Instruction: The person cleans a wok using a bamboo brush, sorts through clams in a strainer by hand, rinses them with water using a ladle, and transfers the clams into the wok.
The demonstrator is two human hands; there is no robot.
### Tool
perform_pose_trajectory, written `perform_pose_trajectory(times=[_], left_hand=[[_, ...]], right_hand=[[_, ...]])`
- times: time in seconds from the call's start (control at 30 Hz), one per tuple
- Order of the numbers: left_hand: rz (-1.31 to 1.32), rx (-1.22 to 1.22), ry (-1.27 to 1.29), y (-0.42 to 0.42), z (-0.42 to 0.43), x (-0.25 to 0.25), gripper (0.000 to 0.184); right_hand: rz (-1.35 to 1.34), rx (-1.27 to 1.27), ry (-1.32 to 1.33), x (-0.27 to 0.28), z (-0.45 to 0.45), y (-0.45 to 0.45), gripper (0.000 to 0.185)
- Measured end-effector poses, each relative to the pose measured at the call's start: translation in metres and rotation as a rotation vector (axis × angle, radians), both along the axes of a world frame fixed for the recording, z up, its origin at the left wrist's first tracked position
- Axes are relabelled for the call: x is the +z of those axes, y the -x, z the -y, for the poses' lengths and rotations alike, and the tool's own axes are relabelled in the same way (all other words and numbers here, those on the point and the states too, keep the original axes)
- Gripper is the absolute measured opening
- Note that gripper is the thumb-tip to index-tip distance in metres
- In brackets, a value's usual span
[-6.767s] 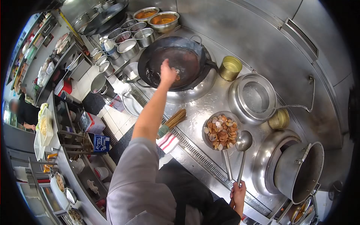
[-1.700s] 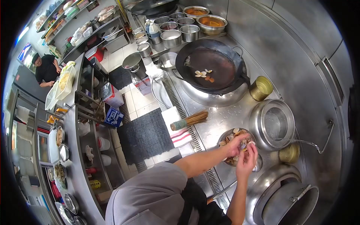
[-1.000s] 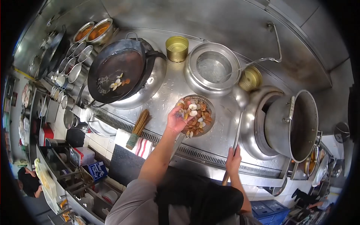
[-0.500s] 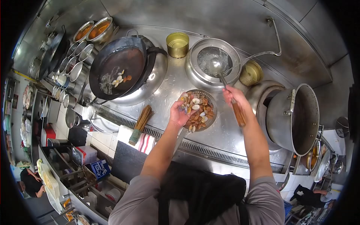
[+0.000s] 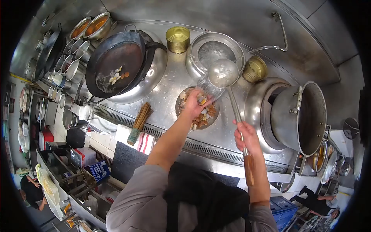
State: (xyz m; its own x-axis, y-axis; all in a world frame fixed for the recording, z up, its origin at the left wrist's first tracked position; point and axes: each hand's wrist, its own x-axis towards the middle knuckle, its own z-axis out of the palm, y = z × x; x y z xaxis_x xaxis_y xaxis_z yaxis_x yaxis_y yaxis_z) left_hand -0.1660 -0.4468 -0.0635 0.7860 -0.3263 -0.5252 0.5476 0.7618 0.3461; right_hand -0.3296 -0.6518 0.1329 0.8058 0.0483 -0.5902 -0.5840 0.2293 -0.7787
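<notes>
My right hand (image 5: 248, 137) is wrapped round the long handle of a ladle (image 5: 223, 73), where the metal meets the wood. The tilted ladle pours water (image 5: 208, 88) onto my left hand (image 5: 196, 103) and the clams below. A few clams (image 5: 202, 99) rest in my left hand's curled fingers; how many is hidden. Underneath, a round perforated strainer (image 5: 216, 119) on the steel counter holds many more brown and white clams (image 5: 205, 115). Behind the ladle stands a steel pot of water (image 5: 192, 63).
On the left, a dark wok (image 5: 101, 87) holds liquid with white and orange slices. A bamboo brush (image 5: 141, 120) lies near a striped towel (image 5: 145, 143). Gold cans (image 5: 177, 45) flank the water pot, and a bent tap (image 5: 284, 33) reaches towards it. A big pot (image 5: 288, 123) stands right.
The ladle has come out of the water pot towards me and now pours. My right hand has moved down with it. My left hand has turned over the clams, beneath the stream.
</notes>
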Motion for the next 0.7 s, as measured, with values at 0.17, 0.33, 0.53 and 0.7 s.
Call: perform_pose_trajectory(times=[0.17, 0.33, 0.53, 0.7], left_hand=[[-0.049, -0.036, 0.006, 0.002, 0.023, -0.011, 0.041], [-0.072, -0.051, 0.106, 0.012, 0.009, -0.013, 0.041], [0.115, -0.023, 0.332, 0.012, -0.038, 0.007, 0.037], [0.108, 0.169, 0.084, -0.012, -0.105, 0.078, 0.028]], right_hand=[[-0.025, 0.062, 0.261, -0.01, -0.017, 0.039, 0.031], [0.341, 0.17, 0.917, -0.05, -0.015, 0.068, 0.041], [0.392, -0.019, 1.009, -0.09, -0.016, 0.086, 0.04], [0.534, -0.11, 1.159, -0.131, -0.016, 0.102, 0.042]])
